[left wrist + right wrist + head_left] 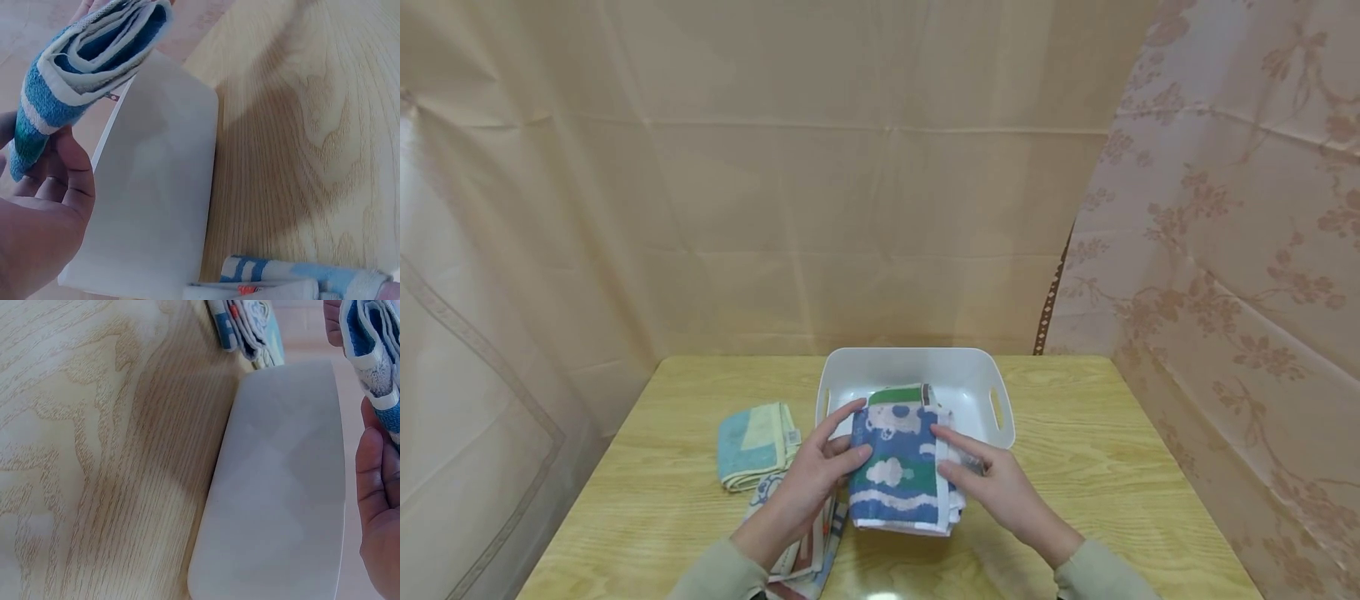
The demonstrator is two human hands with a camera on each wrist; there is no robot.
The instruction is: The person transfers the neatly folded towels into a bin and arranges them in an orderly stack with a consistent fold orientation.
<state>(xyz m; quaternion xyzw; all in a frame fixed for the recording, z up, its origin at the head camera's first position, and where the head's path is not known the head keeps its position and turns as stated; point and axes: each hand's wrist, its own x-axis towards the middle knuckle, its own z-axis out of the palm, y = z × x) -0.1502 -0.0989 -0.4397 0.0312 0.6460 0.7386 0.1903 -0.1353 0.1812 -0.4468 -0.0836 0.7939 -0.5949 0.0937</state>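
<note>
Left grip (815, 469) pinching, right grip (997, 483) pinching, forearms (721, 573) angled inward.

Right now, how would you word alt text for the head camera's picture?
A person's left hand and right hand hold a folded blue-and-green towel at the near side of a white bin on a wood-grain table. More folded cloths lie to the left.

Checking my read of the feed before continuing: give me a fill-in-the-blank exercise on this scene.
The left hand and right hand hold a folded blue towel bordered in ____.
The white bin has handle slots in its left and ____ ends.
A folded teal-and-yellow towel lies to the bin's ____.
The pink curtain is patterned with branches and ____.

Missing words: white; right; left; flowers.
</note>
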